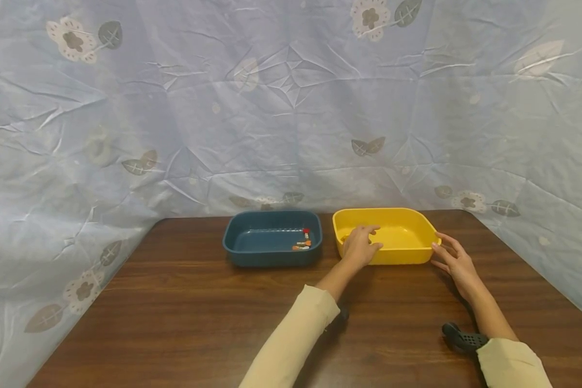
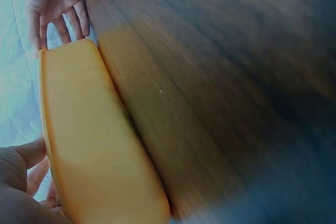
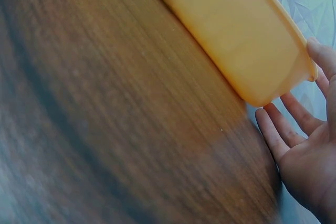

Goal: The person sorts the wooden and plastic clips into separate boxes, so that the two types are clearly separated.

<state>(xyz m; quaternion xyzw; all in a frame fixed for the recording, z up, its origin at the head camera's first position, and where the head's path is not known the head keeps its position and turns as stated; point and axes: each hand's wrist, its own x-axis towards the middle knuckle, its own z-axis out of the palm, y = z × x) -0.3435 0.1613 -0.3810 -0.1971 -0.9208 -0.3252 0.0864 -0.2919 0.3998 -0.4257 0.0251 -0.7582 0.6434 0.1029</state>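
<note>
The yellow bin (image 1: pixel 401 256) stands on the table at the right. My left hand (image 1: pixel 360 247) reaches over its front left rim, fingers inside it; they hide what lies below them, and a small dark yellow bit shows beside them. In the left wrist view the left thumb (image 2: pixel 32 151) is at the rim. At the bin's right end my right hand (image 1: pixel 458 265) has its fingers spread, thumb at the rim corner and fingertips against or close to the outer wall. To the left is a blue bin (image 1: pixel 271 260) holding several small red, orange and white pieces (image 1: pixel 303 245).
Both bins rest near the back edge of the brown wooden table (image 1: pixel 184 312). A flowered, wrinkled cloth (image 1: pixel 291 118) hangs behind and along the sides. A black strap-like device (image 1: pixel 463 339) sits at the right wrist.
</note>
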